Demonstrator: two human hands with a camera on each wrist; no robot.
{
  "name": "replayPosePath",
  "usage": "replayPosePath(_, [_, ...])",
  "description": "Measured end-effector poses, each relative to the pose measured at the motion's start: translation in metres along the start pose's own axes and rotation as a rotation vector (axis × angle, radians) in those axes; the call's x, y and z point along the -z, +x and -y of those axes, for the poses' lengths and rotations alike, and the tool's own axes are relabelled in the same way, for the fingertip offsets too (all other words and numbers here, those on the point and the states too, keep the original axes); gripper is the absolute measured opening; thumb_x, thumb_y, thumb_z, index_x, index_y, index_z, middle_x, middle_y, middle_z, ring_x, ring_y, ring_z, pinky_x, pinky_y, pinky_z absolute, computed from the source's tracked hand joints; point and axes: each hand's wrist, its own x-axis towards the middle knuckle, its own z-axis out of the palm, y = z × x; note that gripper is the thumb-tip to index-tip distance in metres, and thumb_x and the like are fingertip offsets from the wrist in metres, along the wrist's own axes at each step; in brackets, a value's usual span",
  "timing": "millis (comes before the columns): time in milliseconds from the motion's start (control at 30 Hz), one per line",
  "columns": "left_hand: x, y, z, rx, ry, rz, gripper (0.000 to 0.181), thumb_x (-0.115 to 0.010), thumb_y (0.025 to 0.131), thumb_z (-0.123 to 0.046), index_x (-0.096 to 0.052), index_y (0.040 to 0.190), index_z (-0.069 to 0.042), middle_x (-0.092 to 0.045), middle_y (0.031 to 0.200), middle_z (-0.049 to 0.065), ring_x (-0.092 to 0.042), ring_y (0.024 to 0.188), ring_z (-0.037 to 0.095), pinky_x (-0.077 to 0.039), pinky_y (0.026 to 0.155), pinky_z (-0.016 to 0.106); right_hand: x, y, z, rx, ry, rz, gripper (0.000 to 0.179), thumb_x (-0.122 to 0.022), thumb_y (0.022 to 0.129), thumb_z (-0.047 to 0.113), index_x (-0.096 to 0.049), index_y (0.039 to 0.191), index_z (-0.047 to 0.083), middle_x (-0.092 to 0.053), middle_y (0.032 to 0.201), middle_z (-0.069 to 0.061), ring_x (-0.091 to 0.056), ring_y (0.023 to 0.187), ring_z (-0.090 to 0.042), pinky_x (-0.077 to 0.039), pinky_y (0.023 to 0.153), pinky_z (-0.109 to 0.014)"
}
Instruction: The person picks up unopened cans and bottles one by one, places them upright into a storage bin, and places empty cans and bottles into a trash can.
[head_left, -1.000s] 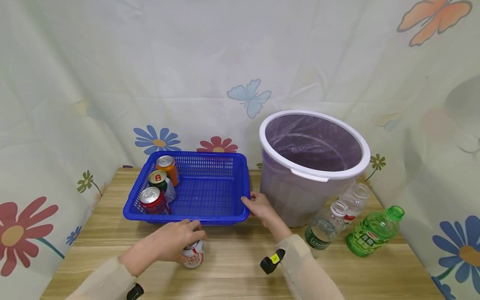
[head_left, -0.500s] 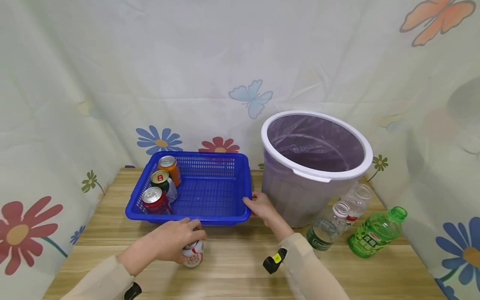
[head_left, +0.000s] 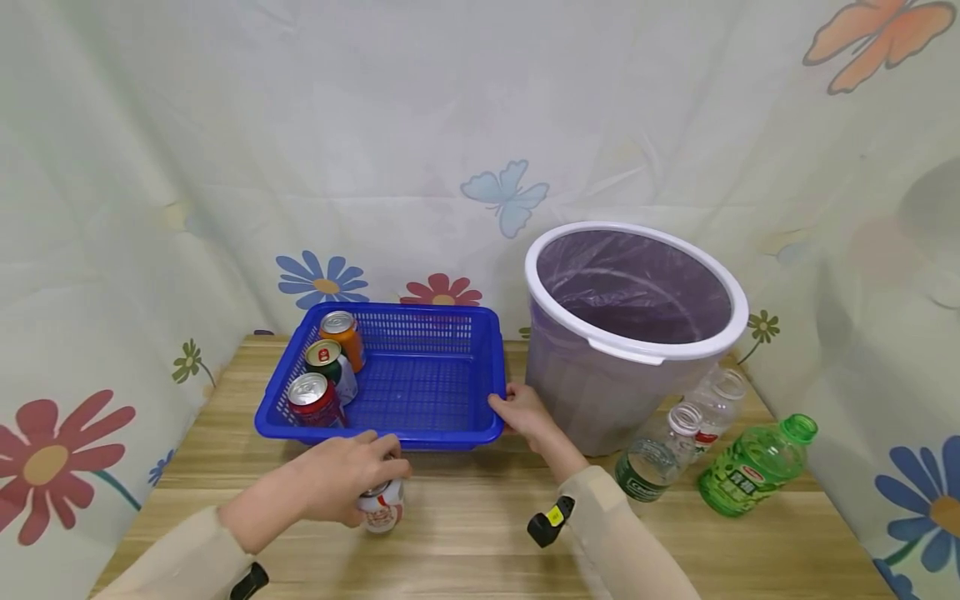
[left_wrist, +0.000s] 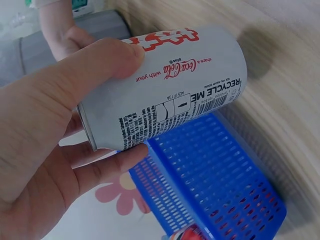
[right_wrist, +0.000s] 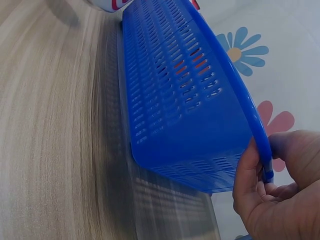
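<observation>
My left hand [head_left: 341,475] grips a white Coca-Cola can [head_left: 382,507] from above, just in front of the blue plastic basket [head_left: 420,437]. In the left wrist view the thumb lies along one side of the can [left_wrist: 200,75] and the fingers wrap the other. My right hand [head_left: 525,412] pinches the basket's right front corner, thumb on the rim [right_wrist: 250,107] and fingers below it. Inside the basket, along its left side, stand an orange can [head_left: 343,342], a green and white can [head_left: 333,371] and a dark red can [head_left: 315,402].
A grey bin [head_left: 577,392] with a white rim and plastic liner stands right of the basket. Beside it are two clear bottles [head_left: 652,462] and a green bottle [head_left: 750,471]. A flowered curtain [head_left: 420,125] hangs behind the wooden table [head_left: 465,542].
My left hand and the white can have shifted slightly left relative to the basket. The right hand keeps its pinch on the rim, and the head view has turned a little left.
</observation>
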Motion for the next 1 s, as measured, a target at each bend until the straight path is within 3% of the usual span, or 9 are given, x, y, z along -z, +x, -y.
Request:
replayPosePath(733, [0.038,0.001,0.005,-0.026,0.091,0.012,0.060,-0.083,0.060,-0.028,-0.054,0.114,-0.023,-0.050,0.105,0.001,-0.049,0.084,0.016,-0.050,0.061,0.025,0.000,-0.001,0.003,0.008,-0.021,0.009,0.024,-0.051,0.088,0.012,-0.055,0.104,-0.006,-0.063,0.097,-0.025,-0.066,0.073,-0.024,-0.057,0.062,-0.033])
replayPosePath(1000, [0.052,0.002,0.006,-0.034,0.150,0.004,0.057,-0.081,0.064,-0.032,-0.053,0.112,-0.020,-0.050,0.104,0.003,-0.048,0.080,0.016,-0.049,0.060,0.023,0.004,0.018,-0.022,0.099,0.009,0.070,0.026,-0.053,0.086,0.016,-0.054,0.098,-0.006,-0.065,0.083,-0.016,-0.066,0.068,-0.023,-0.057,0.057,-0.035])
